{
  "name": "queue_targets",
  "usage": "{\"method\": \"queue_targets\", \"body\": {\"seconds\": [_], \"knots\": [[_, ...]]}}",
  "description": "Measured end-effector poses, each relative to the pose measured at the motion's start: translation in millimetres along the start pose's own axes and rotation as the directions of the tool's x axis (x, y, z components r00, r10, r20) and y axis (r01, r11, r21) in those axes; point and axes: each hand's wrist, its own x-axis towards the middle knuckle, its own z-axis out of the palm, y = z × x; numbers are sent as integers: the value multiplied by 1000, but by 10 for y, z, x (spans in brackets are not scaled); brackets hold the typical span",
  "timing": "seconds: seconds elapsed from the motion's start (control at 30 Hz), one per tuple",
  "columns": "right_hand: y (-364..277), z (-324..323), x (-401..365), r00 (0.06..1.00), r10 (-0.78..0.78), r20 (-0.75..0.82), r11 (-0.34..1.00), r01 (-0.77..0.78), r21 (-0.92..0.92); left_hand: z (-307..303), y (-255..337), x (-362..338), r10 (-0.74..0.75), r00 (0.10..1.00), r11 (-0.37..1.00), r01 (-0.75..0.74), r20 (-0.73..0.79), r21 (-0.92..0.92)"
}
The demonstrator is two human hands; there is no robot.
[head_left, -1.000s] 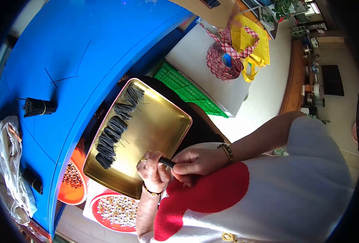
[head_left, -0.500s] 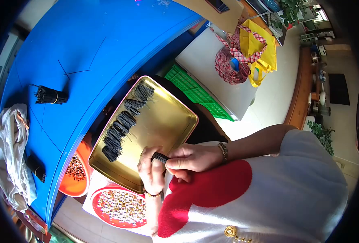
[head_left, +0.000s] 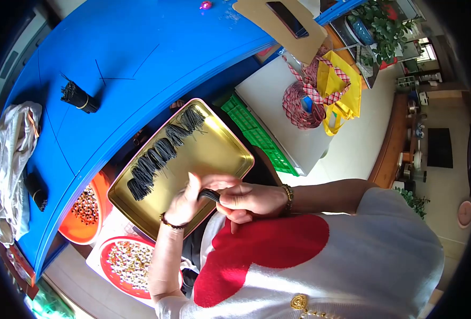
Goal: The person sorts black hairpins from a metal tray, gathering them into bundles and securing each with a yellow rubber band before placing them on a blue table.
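My right hand is closed around one end of a small bundle of thin black strands, which bends in a curve. At its other end is my left hand, thumb raised and fingers stretched out; they are partly blurred. Both hands are in front of my chest, over the near edge of a gold metal tray. Along the tray's far-left side lies a row of several bent bundles of black strands.
A blue table carries a banded strand bundle, loose strands and a plastic bag. Below are an orange basin and a red tray of small beads. A green crate and a plaid ribbon roll stand beyond.
My left hand has loosened from the strand bundle, its thumb lifting and fingers stretching. My right hand still grips the bundle. The view has shifted slightly.
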Motion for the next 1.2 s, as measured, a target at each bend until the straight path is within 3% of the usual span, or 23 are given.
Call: {"method": "queue_targets", "body": {"seconds": [0.03,0.1,0.2,0.37,0.47,0.63,0.73,0.8,0.83,0.93,0.97,1.07,1.2], "knots": [[35,38,-19,999,1,-36,1000,-1,0,37,-154,5,17,1000,990,-18,-5,-137],[163,-32,-54,1000,4,20,992,-2,-127,131,-239,-53,50,999,982,-53,-22,-181],[184,83,-131,995,8,-96,945,-39,-324,232,-404,-171,56,995,971,-74,-84,-229],[226,157,-140,994,24,-109,946,-58,-318,406,-453,-200,144,977,861,-203,-159,-466],[208,227,-131,983,42,-177,930,-103,-353,363,-493,-242,207,972,864,-233,-107,-447],[226,261,-51,978,1,-210,947,-68,-313,313,-446,-264,181,976,872,-218,-125,-439],[254,186,23,981,-14,-191,896,-72,-438,247,-467,-270,208,966,881,-253,-155,-400],[345,132,143,934,-232,-272,942,146,-301,291,-404,-285,200,953,905,-269,-228,-330],[285,77,138,952,-201,-230,908,93,-408,284,-425,-215,299,925,876,-364,-236,-316],[155,176,139,964,-117,-237,891,-3,-454,249,-475,-252,364,897,835,-433,-249,-339],[150,141,131,969,37,-243,883,-146,-446,270,-490,-260,362,894,816,-440,-264,-375],[177,154,206,969,-35,-243,839,-104,-534,323,-505,-269,359,861,781,-488,-359,-390],[99,245,285,947,-276,-166,600,35,-799,434,-537,-284,325,785,693,-577,-528,-432]]}}
